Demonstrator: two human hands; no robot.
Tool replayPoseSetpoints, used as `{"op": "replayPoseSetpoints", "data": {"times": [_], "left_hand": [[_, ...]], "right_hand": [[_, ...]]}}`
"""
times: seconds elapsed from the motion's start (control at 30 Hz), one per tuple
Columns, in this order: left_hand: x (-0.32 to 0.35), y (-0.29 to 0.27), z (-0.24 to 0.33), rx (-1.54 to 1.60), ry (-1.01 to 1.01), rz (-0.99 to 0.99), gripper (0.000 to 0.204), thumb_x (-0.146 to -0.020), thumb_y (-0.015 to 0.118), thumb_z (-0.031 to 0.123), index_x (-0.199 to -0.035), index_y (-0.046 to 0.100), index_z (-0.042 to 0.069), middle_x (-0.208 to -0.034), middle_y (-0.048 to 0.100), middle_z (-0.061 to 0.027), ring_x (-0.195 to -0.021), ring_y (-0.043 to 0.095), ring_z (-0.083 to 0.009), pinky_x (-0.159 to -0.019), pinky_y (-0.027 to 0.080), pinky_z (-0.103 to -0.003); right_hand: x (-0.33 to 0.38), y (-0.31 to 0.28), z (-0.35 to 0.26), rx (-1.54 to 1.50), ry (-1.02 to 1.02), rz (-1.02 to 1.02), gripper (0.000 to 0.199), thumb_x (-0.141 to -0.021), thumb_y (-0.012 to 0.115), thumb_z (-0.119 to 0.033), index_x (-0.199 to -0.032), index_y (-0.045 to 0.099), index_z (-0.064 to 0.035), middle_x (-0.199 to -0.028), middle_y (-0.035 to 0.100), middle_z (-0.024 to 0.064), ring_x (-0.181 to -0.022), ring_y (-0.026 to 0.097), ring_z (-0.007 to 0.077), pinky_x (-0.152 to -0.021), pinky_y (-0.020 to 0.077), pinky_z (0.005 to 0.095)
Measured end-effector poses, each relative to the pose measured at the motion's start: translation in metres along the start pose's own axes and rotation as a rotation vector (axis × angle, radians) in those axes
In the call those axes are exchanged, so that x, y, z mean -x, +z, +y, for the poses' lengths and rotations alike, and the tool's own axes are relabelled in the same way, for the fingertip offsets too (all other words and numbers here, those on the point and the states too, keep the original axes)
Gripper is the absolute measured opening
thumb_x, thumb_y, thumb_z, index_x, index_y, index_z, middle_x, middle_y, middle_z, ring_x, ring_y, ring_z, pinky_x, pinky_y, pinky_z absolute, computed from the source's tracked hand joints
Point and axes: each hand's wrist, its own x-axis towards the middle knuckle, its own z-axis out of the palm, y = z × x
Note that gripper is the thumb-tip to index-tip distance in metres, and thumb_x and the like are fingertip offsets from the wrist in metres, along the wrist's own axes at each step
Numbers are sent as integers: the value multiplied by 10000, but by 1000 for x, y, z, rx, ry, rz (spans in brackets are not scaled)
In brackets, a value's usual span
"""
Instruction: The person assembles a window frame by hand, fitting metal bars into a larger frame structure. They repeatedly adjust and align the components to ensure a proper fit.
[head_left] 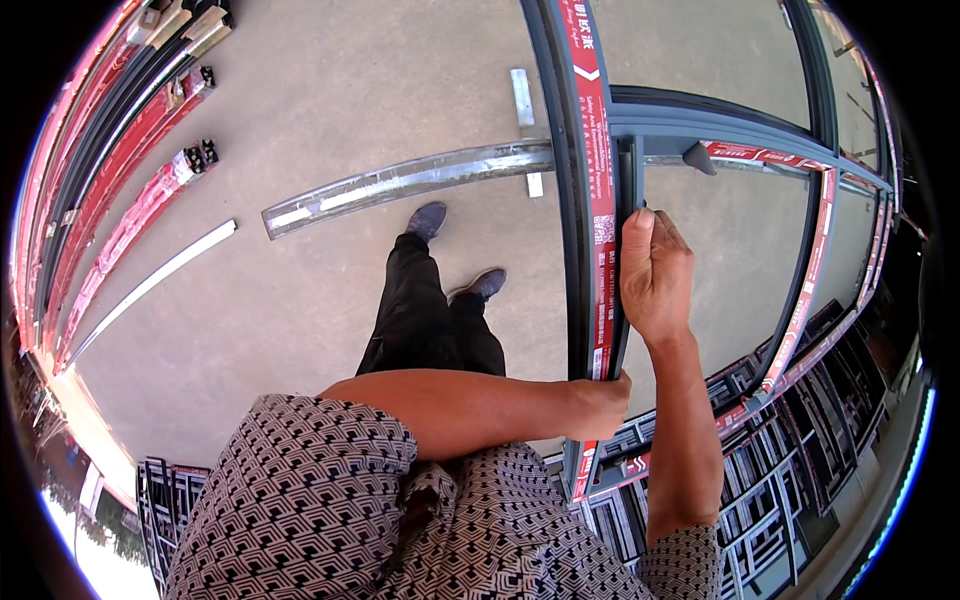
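At near right, both hands grip a grey window frame (pixel 590 150): left hand (pixel 600 405) clenched low, right hand (pixel 655 275) clenched higher, pressing black strip (pixel 628 180); job looks approx. half done.

Shirt (pixel 330 500): short-sleeved, dark cloth with a small white geometric print that repeats over the whole front and both sleeves.
Sleeves: end above the elbow; the forearms below are bare.
Trousers (pixel 425 315): black, long, plain.
Shoes (pixel 428 218): dark grey-blue, low, one on each foot.
Left hand (pixel 600 405): bare, no glove.
Right hand (pixel 655 275): bare, no glove, ring or watch seen.
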Motion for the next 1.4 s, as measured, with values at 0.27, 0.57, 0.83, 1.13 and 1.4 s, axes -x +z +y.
{"op": "replayPoseSetpoints", "data": {"times": [0.27,0.57,0.83,1.13,1.4], "left_hand": [[4,-2,1,-52,-12,55,294,-908,666,294,-1008,843,81,-982,807,-57,-959,767,-316,-942,551,-591],[3,-1,5,-19,-20,42,218,-865,702,288,-951,869,176,-1074,785,8,-1163,678,-263,-986,492,-553],[3,7,10,-129,-122,118,281,-877,698,301,-1028,862,131,-1166,784,-41,-1211,660,-313,-1029,487,-565],[27,-29,-45,255,-196,-66,96,-824,752,160,-860,825,108,-1012,791,-36,-1077,724,-249,-944,553,-412],[38,-47,-70,293,-194,-174,225,-782,846,322,-926,869,150,-915,816,-20,-967,766,-236,-863,579,-417]], "right_hand": [[3,0,-5,94,-33,4,463,-1187,463,-317,-929,665,9,-805,619,213,-764,603,422,-711,501,510],[9,15,-5,144,-68,57,444,-1185,438,-313,-1022,683,20,-862,631,228,-822,615,438,-744,508,523],[9,18,0,99,-49,57,463,-1190,411,-333,-1017,678,3,-860,633,224,-817,609,452,-743,501,544],[11,14,-2,176,-16,15,469,-1178,410,-362,-1061,688,-2,-885,667,223,-854,655,461,-766,532,565],[-3,-3,-13,212,13,-109,484,-1175,414,-376,-1019,672,2,-915,696,225,-881,672,462,-787,536,575]]}}
